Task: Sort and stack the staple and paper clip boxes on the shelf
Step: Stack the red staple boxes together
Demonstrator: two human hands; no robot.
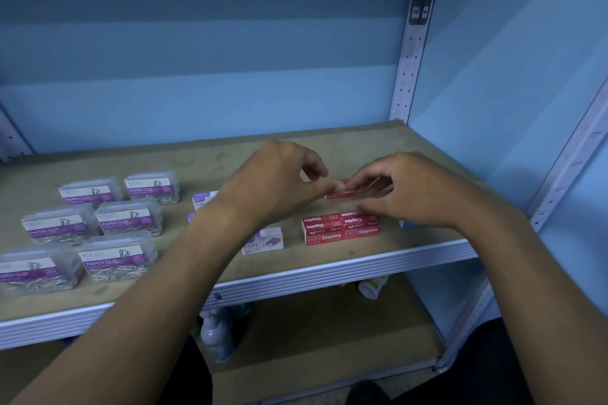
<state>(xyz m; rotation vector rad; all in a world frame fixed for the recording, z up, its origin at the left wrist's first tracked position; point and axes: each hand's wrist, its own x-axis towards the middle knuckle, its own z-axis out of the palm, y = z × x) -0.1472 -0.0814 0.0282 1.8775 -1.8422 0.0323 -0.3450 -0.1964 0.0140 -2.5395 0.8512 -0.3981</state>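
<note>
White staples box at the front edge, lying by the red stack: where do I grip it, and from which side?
Pinch the white staples box across its two long faces, coming from above. It lies flat near the shelf edge, top clear, with open board in front and behind. The red staples stack on its right crowds an end grip.

Both hands meet over a small red staple box

The left hand (pixel 279 181) reaches in from the left of the red staple box (pixel 342 190), fingers curled, thumb and forefinger pinching its left end. The right hand (pixel 404 191) comes from the right, fingers curled around its other end. Both forearms are bare and extended forward.
</note>
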